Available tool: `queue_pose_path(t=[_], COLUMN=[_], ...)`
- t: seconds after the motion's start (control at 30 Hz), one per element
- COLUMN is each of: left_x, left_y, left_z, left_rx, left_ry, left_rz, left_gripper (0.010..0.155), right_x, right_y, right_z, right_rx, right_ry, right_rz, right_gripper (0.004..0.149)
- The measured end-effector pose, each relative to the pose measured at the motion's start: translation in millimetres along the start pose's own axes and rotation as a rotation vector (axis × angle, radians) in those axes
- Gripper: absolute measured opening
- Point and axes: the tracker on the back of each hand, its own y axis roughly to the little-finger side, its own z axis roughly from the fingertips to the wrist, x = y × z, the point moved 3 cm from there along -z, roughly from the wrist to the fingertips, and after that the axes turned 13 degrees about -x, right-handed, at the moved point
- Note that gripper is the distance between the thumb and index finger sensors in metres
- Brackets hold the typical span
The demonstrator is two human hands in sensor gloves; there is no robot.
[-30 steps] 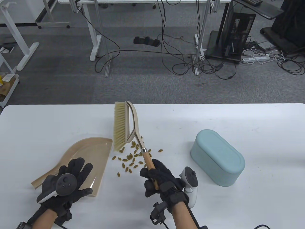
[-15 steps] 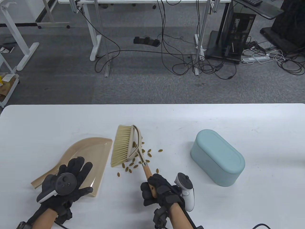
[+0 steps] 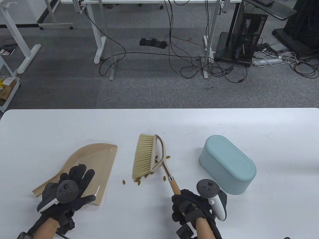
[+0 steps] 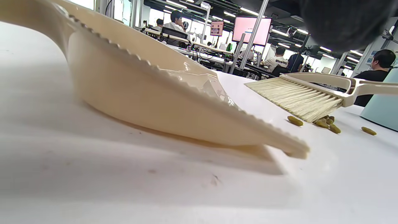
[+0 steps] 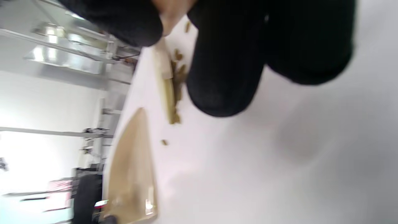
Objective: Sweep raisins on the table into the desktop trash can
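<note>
My right hand [image 3: 192,209] grips the wooden handle of a beige brush [image 3: 145,156]. Its bristles lie low on the white table [image 3: 49,129], tips pointing left toward the beige dustpan [image 3: 87,159]. Several raisins [image 3: 139,180] lie at the bristles' near end; one [image 3: 123,182] sits apart to the left, and a few others lie by the brush frame. My left hand [image 3: 67,191] rests with spread fingers on the dustpan's near end. The pale blue trash can [image 3: 226,164] stands to the right, lid shut. The left wrist view shows the dustpan [image 4: 155,102], brush [image 4: 304,96] and raisins [image 4: 323,123].
The table's front edge is close under both hands. The trash can [image 4: 379,112] stands just right of the brush. In the right wrist view my gloved fingers [image 5: 224,62] hide most of the brush [image 5: 166,84]; the dustpan [image 5: 132,177] lies beyond.
The brush came down from a raised tilt onto the table and moved right and toward me, away from the dustpan, dragging most raisins with it. My left hand stayed on the dustpan.
</note>
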Motion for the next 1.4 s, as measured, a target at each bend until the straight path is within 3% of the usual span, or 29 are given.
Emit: queue_pose_path(t=[0.07,0.17,0.3,0.4,0.5,0.73,0.93,1.13,1.2,1.4], left_x=[1,1,0,0,0,-1,-1,0,1,2], left_y=[0,2,3,3,2,1,1,3,3,5], left_z=[1,1,1,1,1,1,1,2,2,3], left_rx=[0.003,0.008,0.015,0.015,0.013,0.013,0.023,0.033,0.036,0.049], left_ry=[-0.001,-0.006,-0.006,-0.001,0.003,0.016,0.016,0.011,0.008,0.006], left_rz=[0.002,0.010,0.021,0.019,0.018,0.012,0.019,0.026,0.031,0.035], left_gripper=[0.088,0.088,0.088,0.088,0.088,0.088,0.088,0.087,0.087,0.087], right_x=[1,2,10,14,7,-45,-71,-75,-70,-31], right_y=[-4,-9,-10,-4,5,10,18,19,14,-8], right_z=[0,0,5,10,13,23,27,28,26,-3], right_rx=[-0.063,-0.179,-0.252,-0.237,-0.189,-0.119,-0.076,-0.061,-0.118,-0.218], right_ry=[0.025,0.035,-0.158,-0.220,-0.264,-0.093,0.015,0.035,0.003,-0.010], right_rz=[-0.210,-0.275,-0.345,-0.333,-0.189,0.049,0.078,0.050,-0.070,-0.277], right_gripper=[0.070,0.074,0.074,0.074,0.074,0.068,0.068,0.068,0.070,0.075])
